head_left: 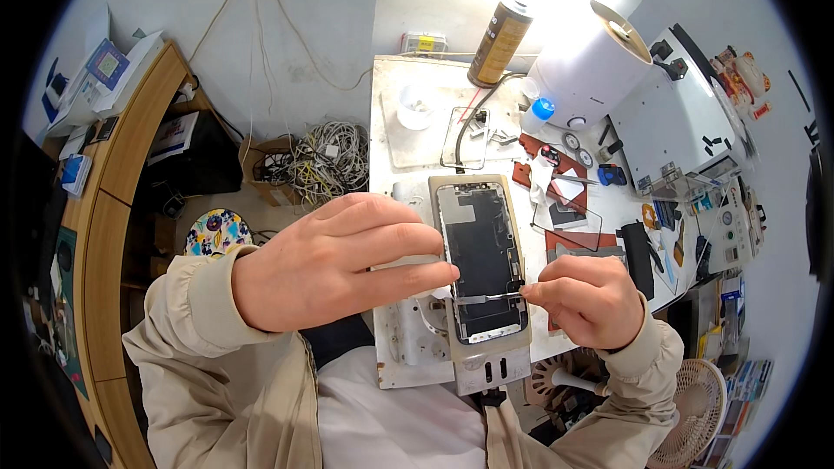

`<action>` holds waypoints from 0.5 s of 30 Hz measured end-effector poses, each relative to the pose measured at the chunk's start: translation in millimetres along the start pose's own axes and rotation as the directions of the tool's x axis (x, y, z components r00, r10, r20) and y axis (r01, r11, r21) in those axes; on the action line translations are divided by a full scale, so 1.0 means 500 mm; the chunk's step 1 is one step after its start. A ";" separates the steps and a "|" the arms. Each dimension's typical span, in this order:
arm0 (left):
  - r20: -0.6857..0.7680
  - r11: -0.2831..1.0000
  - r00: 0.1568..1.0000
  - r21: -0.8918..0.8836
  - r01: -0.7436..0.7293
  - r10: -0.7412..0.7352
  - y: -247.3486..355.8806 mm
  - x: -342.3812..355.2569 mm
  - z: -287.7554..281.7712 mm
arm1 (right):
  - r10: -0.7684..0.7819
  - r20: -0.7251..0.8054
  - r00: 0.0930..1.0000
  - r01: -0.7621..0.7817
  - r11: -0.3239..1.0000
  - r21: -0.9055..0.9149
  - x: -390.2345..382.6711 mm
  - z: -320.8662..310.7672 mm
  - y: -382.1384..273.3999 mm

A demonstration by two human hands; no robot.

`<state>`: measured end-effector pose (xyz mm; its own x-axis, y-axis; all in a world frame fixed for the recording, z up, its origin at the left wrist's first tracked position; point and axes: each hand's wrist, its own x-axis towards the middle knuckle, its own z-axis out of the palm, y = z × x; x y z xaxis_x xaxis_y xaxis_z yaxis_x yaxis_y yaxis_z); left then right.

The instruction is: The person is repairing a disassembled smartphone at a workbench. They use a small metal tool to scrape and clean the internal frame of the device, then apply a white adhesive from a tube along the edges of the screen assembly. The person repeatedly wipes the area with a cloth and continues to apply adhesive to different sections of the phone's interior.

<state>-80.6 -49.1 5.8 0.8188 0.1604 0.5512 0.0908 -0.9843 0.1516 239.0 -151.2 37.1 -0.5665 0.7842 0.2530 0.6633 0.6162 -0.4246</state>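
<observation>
"Where's the phone display panel (476,234)?"
"Just one, inside the edges of a tan pad (499,346), hemmed in left and right."
"By?"
"Right hand (591,300), pinching one slim metal tool (486,299); left hand (347,260) half-curled, hold unclear."

A dark phone panel (479,239) lies on a beige pad (493,351), a silvery strip (486,299) across its lower part.

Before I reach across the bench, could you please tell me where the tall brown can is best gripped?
Probably around the middle of the brown can, coming from its left: its body is tall and cylindrical, and the white drum-shaped appliance stands to its right.
</observation>
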 end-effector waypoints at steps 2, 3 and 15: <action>0.000 1.000 1.000 -0.004 0.000 0.000 -0.001 0.000 0.001 | 0.021 0.003 1.000 -0.021 0.999 0.032 -0.004 0.005 0.005; -0.001 1.000 1.000 -0.004 -0.001 0.001 -0.002 -0.001 0.002 | 0.045 0.018 0.999 -0.046 0.997 0.065 -0.006 0.006 0.008; 0.003 1.000 1.000 -0.005 -0.005 0.005 -0.001 0.000 -0.001 | 0.123 0.056 0.991 -0.133 0.964 0.232 -0.006 0.011 0.015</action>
<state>-81.0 -48.8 6.1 0.8208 0.1553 0.5496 0.0838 -0.9847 0.1530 242.9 -149.4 28.4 -0.5071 0.8488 0.1496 0.6008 0.4726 -0.6448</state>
